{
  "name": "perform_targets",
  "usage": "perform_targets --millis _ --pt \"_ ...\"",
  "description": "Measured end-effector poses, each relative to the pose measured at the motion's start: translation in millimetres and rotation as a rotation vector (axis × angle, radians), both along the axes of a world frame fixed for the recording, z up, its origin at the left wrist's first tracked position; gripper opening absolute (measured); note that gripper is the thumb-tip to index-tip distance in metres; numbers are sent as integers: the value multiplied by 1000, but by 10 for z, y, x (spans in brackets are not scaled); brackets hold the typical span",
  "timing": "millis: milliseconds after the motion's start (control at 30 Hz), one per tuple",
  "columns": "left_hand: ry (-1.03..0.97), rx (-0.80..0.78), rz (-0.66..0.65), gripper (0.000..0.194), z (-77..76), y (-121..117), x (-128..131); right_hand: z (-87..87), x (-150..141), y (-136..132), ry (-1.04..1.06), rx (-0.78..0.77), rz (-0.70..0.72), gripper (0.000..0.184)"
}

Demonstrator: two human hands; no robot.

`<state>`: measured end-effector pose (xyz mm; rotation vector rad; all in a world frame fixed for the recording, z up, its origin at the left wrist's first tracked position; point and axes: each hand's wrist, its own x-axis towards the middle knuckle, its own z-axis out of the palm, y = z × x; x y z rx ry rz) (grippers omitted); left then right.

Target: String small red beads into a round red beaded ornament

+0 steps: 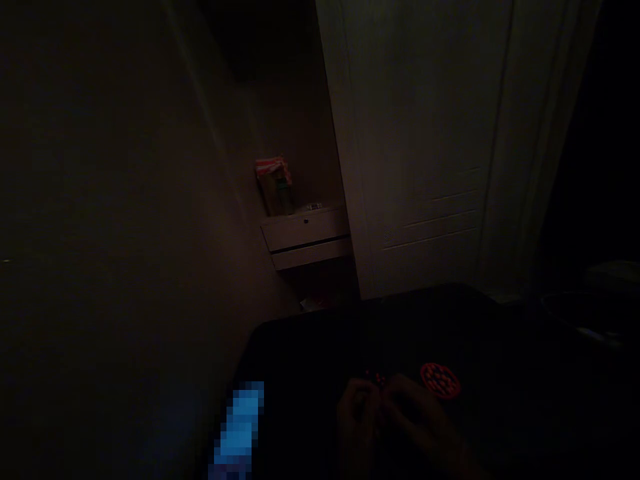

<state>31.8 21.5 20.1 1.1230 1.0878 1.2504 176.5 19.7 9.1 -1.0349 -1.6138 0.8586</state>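
In the dim light, my left hand (356, 417) and my right hand (416, 410) are close together over a dark surface. The fingers of both are bent in a pinch, fingertips nearly meeting. What they hold, if anything, is too dark and small to make out. Several tiny red pieces (379, 379) show just beyond the fingertips; whether they are touched I cannot tell. Right of my right hand lies a round red-rimmed thing (440, 381) with many small red bits inside its outline.
A pixelated bright blue patch (239, 427) is at the lower left, near the dark surface's (320, 347) edge. Beyond stand a pale wardrobe door (415, 133) and a small drawer unit (310, 230) with a red-and-white topped box or bag (274, 187) on it. A wall rises at left.
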Motion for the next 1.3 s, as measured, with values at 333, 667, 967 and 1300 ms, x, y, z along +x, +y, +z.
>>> perform_targets --millis 333,667,967,1300 --pt "-14 7 16 50 46 -13 5 -3 -12 -5 1 3 -33 18" --pt "5 29 22 50 72 -6 15 28 -10 -10 28 -13 -82 20" --pt "0 1 57 52 12 -1 21 72 11 -11 63 15 -125 21" --pt "10 1 49 58 1 8 20 58 30 -9 47 35 -82 18"
